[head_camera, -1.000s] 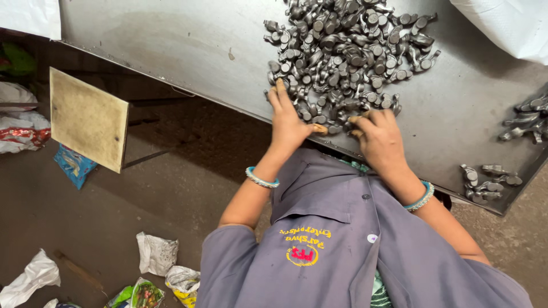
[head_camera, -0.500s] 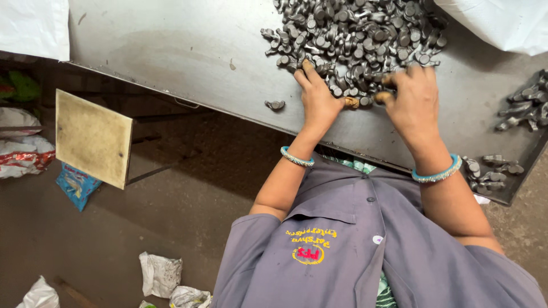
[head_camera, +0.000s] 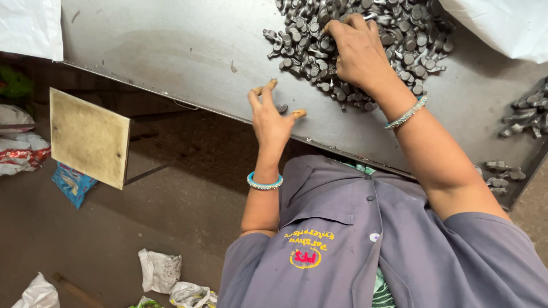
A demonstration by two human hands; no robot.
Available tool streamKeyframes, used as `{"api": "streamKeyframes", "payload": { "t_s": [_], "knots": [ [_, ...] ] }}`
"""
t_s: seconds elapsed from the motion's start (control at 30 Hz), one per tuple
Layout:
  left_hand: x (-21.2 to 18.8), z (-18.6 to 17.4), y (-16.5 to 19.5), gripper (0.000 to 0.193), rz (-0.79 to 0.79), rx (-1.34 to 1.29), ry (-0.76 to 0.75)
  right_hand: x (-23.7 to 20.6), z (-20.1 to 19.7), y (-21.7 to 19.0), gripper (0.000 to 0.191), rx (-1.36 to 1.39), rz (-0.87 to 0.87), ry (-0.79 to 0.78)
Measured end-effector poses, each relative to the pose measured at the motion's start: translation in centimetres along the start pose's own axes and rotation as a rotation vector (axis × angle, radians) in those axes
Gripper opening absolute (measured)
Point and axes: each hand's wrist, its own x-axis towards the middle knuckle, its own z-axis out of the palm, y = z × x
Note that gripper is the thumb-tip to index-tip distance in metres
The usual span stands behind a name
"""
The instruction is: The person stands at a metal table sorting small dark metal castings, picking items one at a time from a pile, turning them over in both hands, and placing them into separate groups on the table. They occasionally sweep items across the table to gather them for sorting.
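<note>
Nearest, left hand point(head_camera: 273, 117) lay at the metal table point(head_camera: 171, 51) edge, fingers spread, touching one loose grey metal part point(head_camera: 281, 108), beyond it right hand point(head_camera: 357, 51) rested fingers-down in the heap of grey parts point(head_camera: 365, 40), grasp unclear, white sack point(head_camera: 502, 23) behind.

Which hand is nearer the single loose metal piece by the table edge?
Left. The left hand is over the piece; the right hand is on the pile.

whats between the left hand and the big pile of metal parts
In the head view, one loose dark metal part lies by the left hand; beyond it a short stretch of bare metal table runs to the pile.
</note>
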Motion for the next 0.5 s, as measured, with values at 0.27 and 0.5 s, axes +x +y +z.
{"api": "streamKeyframes", "payload": {
  "t_s": [0.27,0.5],
  "knots": [
    [1.5,0.4,-1.1,0.074,-0.033,-0.012,-0.018,0.7,0.3,0.6,0.035,-0.154,-0.061,0.000],
    [2.7,3.2,0.0,0.057,-0.009,-0.070,-0.038,0.5,0.2,0.6,0.025,-0.134,-0.086,0.007]
  ]
}}
